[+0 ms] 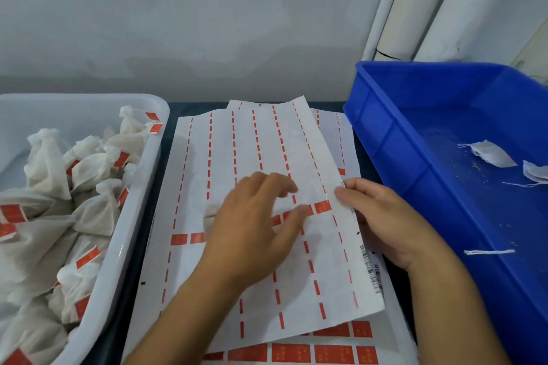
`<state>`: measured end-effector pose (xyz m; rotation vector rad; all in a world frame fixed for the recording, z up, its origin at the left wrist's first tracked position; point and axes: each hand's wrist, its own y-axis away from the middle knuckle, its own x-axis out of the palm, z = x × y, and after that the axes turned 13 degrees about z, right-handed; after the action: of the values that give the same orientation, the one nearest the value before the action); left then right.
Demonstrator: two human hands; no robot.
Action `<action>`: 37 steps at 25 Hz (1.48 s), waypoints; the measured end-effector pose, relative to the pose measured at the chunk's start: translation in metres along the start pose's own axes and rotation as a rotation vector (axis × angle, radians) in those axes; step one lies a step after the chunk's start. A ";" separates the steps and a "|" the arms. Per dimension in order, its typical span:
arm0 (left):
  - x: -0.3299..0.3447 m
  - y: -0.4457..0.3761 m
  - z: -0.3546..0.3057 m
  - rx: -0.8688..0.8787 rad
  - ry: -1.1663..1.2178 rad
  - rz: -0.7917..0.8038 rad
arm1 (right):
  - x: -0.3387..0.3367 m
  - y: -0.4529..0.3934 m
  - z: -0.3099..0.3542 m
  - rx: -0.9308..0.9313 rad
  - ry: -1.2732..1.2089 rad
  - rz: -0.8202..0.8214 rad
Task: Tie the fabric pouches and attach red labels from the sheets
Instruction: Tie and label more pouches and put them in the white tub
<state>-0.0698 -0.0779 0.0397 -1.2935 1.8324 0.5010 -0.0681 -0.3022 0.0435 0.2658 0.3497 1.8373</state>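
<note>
A white label sheet point(261, 142) with red dashed strips lies in the middle, on top of other sheets. A row of red labels point(321, 206) remains on it, and full red labels point(333, 353) show on the sheet beneath at the bottom. My left hand point(255, 234) hovers over the sheet's middle with fingers loosely spread toward the red labels. My right hand point(382, 222) pinches the top sheet's right edge. Tied fabric pouches point(89, 175) with red labels fill the white bin point(139, 216) on the left. Two untied pouches point(489, 154) lie in the blue bin point(409, 169).
A loose white string point(489, 252) lies in the blue bin at the right. White tubes point(415, 9) lean against the grey wall behind. The dark tabletop point(195, 107) shows between the bins and the sheets.
</note>
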 end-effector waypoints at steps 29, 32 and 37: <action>0.031 -0.032 0.010 0.106 -0.064 0.184 | 0.014 -0.011 -0.015 -0.090 -0.091 -0.046; 0.032 -0.032 0.011 0.144 -0.090 0.194 | 0.016 -0.012 -0.015 -0.094 -0.088 -0.044; 0.032 -0.032 0.014 0.162 -0.062 0.217 | 0.014 -0.012 -0.013 -0.081 -0.065 -0.062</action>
<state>-0.0395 -0.0993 0.0103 -0.9667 1.9288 0.4907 -0.0665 -0.2870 0.0272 0.2551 0.2349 1.7732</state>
